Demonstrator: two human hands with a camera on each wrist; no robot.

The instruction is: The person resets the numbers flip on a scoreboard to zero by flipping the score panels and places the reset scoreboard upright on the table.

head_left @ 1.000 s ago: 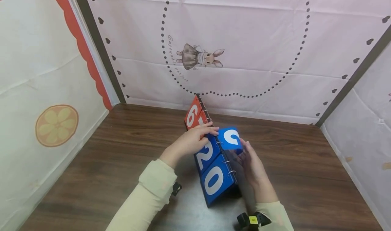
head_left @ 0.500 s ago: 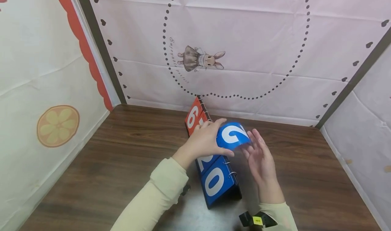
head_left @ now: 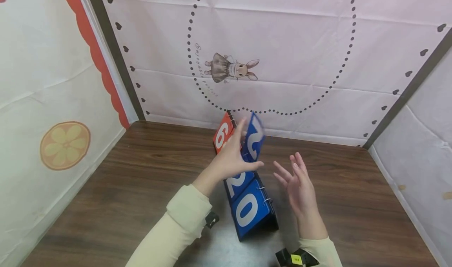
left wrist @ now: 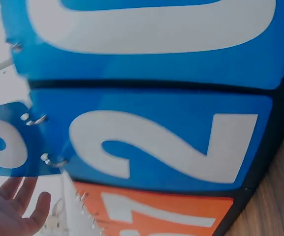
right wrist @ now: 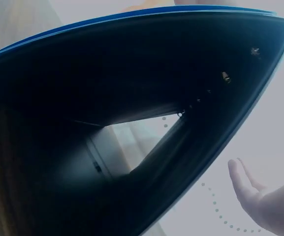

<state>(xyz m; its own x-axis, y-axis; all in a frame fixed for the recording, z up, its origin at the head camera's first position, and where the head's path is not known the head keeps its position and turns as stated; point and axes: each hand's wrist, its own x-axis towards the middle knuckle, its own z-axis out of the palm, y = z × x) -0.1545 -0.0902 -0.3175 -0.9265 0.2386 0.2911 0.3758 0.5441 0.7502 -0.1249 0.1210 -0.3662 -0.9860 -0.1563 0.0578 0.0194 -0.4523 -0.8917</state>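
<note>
While the flip scoreboard stands on the table, blue end toward six o'clock, left hand is spread at the raised card's eight o'clock, contact unclear; right hand spread, apart, near four.

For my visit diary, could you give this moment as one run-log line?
left hand: spread beside raised blue card, touch unclear | right hand: spread, holding nothing | flip scoreboard: standing on table

Raised blue card blurred — red 1 card mostly behind left fingers in head view.
</note>
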